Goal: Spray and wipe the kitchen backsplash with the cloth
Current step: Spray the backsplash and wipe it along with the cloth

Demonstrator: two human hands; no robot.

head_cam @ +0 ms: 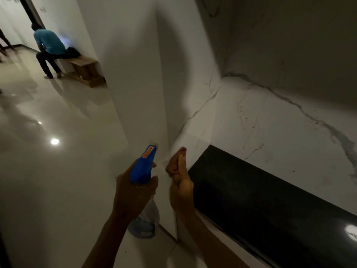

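Your left hand (133,192) has its fingers (154,179) closed around the neck of the spray bottle (144,213), just under the blue trigger head (144,163), and the nozzle points up and away from you toward the white wall edge rather than at the marble. Your right hand (181,188) holds its fingers (180,165) clenched on the brownish cloth (176,161), balled up so that only a little of it pokes out above your knuckles. The backsplash (280,132), white marble with grey veining and a scatter of small dark specks, stands beyond and to the right of your right fingers, rising behind the dark surface (260,200); the side panel of it lies just past the cloth. To spray well, swing the nozzle right, across your right fingers, until it faces the marble squarely, and keep the cloth hand low and out of the mist so the cloth does not soak first. The speckled patch looks like the place most worth wetting. Before you wipe, let the cloth open into a flat pad under your fingers; a tight ball probably touches too little tile. The light is dim, so judge coverage by the wet sheen.
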